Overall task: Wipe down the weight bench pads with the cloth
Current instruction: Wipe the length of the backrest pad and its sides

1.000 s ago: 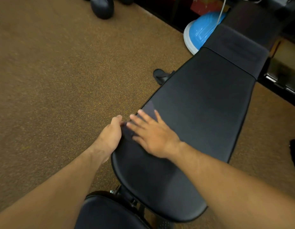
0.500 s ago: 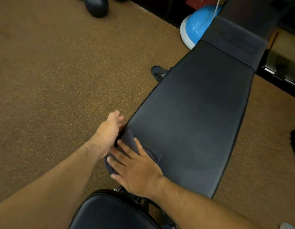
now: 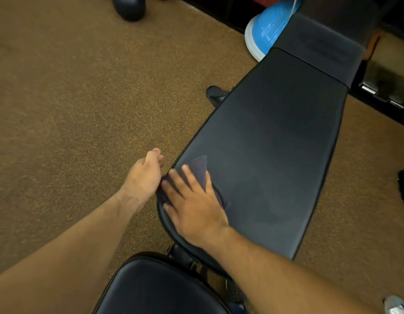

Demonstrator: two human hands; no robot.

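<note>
A long black back pad [image 3: 271,141] of the weight bench runs from the lower middle up to the right. The smaller black seat pad [image 3: 158,288] lies at the bottom edge. A dark cloth [image 3: 202,167] lies flat on the back pad's near left corner. My right hand [image 3: 194,205] presses flat on the cloth with fingers spread, covering most of it. My left hand [image 3: 144,177] sits at the pad's left edge, fingers curled around the rim beside the cloth; whether it pinches the cloth is hidden.
Brown speckled rubber floor [image 3: 72,109] surrounds the bench. A blue and white balance dome [image 3: 266,28] sits behind the bench head. A black round weight [image 3: 128,6] lies at the top. A bench foot [image 3: 215,94] sticks out left of the pad. Dark equipment [image 3: 384,91] stands at the right.
My right hand first slid the cloth back toward the pad's near left corner, then pushed it forward and right along the pad again. My left hand stayed at the pad's edge.
</note>
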